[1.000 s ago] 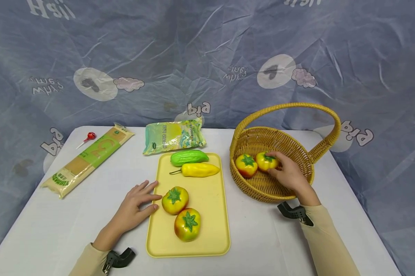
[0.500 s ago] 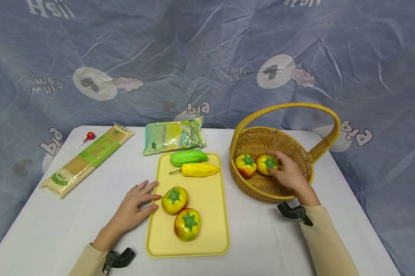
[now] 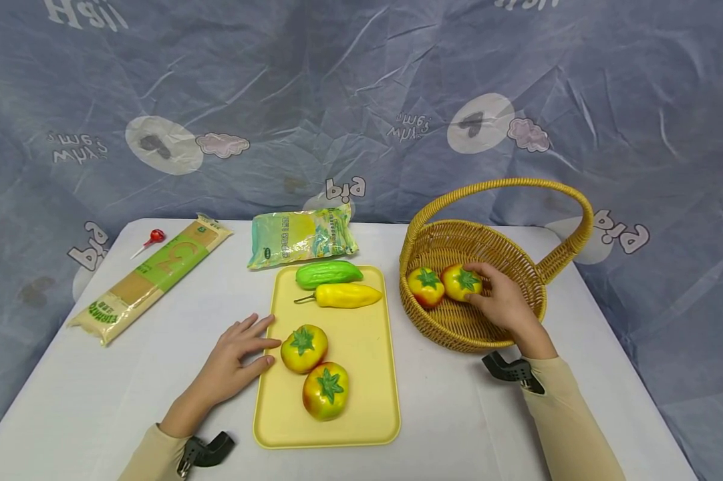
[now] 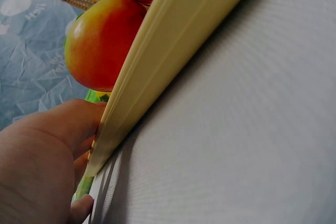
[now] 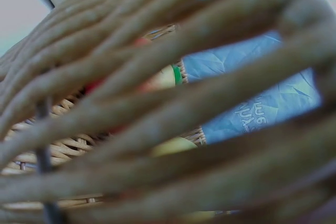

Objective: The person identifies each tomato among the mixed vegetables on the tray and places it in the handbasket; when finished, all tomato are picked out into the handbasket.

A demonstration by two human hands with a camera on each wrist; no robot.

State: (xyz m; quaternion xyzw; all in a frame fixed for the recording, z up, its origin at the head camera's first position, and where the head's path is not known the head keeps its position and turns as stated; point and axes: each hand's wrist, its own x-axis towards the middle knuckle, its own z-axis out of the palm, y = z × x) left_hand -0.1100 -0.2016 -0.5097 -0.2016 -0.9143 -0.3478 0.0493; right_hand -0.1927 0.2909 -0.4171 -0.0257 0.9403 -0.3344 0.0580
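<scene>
In the head view, my right hand [image 3: 501,300] reaches into a wicker basket [image 3: 452,337], with thumb and fingers gripping the right-hand tomato [image 3: 460,283], yellow-red with a green star top. Another tomato [image 3: 425,288] sits against it on the left. My left hand [image 3: 232,361] rests with spread fingers at the left edge of a yellow tray [image 3: 364,374]. Two more tomatoes lie on it, the upper tomato [image 3: 304,349] near my fingertips and the lower tomato [image 3: 326,391] beside it. In the right wrist view, the basket's weave [image 5: 157,98] hides my fingers.
Behind those tomatoes the tray carries a yellow pepper [image 3: 348,296] and a green bumpy vegetable [image 3: 328,274]. A green-yellow packet [image 3: 303,235] lies past the tray. At left are a noodle packet [image 3: 157,277] and a red lollipop-like item [image 3: 156,236]. The basket's handle [image 3: 506,184] arches high.
In the basket, the tomato in my right hand has turned a little and shifted slightly left, toward its neighbour. My left hand stays where it was.
</scene>
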